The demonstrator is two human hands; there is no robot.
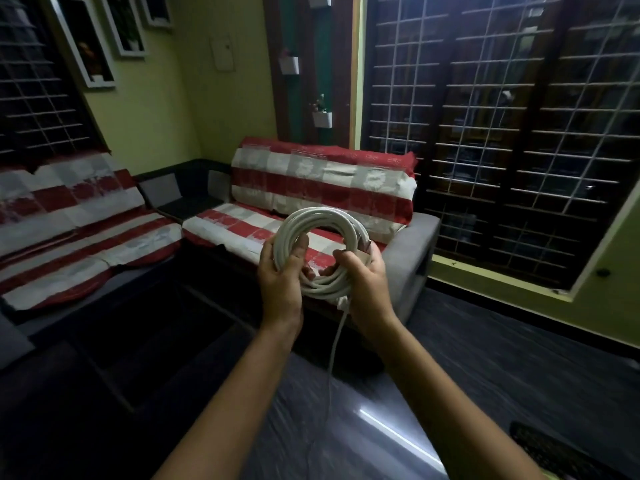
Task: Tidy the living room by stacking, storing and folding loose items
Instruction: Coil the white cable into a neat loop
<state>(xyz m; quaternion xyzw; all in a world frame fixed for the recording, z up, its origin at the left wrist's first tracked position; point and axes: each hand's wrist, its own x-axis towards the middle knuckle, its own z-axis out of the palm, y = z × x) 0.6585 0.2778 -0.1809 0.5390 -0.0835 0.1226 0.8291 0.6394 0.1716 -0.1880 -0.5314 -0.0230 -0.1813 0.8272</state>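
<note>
A white cable [320, 221] is wound into a round coil that I hold up in front of me at chest height. My left hand [282, 271] grips the coil's left side, thumb across the loops. My right hand [363, 275] closes around its lower right part. One loose white strand [336, 341] hangs down from the coil between my forearms toward the floor. The coil's bottom loops are partly hidden by my fingers.
A sofa [311, 188] with a red-and-white striped cover stands just behind the coil, a second covered sofa [69, 220] at left. A dark low table [138, 341] lies below my left arm. Barred windows [502, 133] fill the right wall; glossy dark floor [485, 341] at right.
</note>
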